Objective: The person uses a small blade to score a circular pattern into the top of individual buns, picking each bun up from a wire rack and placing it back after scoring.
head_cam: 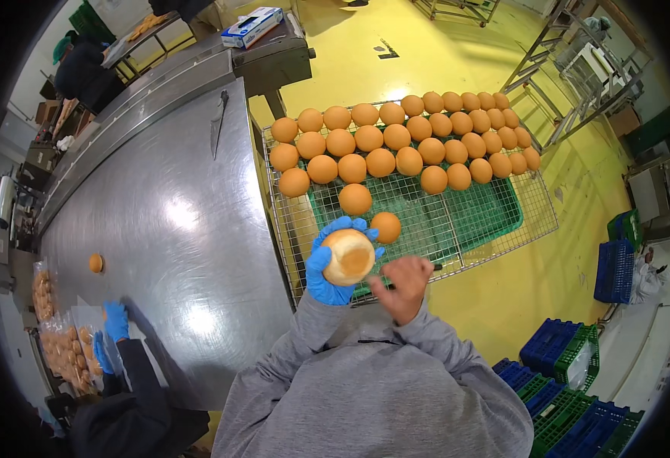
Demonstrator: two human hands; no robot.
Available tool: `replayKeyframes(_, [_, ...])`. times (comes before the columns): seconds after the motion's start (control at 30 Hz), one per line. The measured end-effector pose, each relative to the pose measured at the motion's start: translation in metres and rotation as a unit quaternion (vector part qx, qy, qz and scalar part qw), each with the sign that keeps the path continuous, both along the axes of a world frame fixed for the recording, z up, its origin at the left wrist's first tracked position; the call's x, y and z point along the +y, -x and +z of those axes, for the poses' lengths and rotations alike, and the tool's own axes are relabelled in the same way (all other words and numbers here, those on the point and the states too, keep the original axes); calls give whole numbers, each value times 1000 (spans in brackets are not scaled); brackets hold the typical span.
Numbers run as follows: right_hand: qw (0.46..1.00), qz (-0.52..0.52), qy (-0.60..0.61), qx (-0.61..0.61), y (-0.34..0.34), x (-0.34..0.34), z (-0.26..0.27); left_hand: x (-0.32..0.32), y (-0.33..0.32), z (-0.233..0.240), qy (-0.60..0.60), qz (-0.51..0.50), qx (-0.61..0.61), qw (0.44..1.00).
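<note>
My left hand [329, 275], in a blue disposable glove, holds a round bun [348, 257]. Its pale side faces up, with a browned round patch in the middle. Close on the right, my bare right hand [403, 286] is closed around a slim tool with a black handle [438, 267]; the fingers are blurred and its blade cannot be made out. Beyond both hands lies a wire rack [483, 240] carrying several rows of golden-brown buns [380, 162]. One loose bun [386, 227] rests by my left fingertips, and another [355, 199] sits just behind it.
Green crates [478, 209] show beneath the rack. To the left, a steel table [197, 229] bears a knife [218, 124] and a single bun [96, 263]. A co-worker's gloved hands [116, 320] are beside bagged buns [63, 349]. Stacked crates [558, 412] stand at lower right.
</note>
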State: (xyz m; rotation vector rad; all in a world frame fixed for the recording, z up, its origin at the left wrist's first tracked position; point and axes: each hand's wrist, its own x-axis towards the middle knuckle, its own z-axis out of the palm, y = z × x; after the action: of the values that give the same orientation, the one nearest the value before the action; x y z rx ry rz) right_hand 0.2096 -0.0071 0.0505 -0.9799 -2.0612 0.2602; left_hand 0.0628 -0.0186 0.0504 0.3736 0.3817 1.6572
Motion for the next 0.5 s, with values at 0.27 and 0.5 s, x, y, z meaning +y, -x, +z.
replayKeyframes(0.27, [934, -291, 156, -136, -55, 83, -104, -26, 97, -41, 174, 183, 600, 759])
replayKeyframes(0.5, [938, -194, 164, -234, -28, 60, -144, -38, 118, -99, 279, 189, 833, 438])
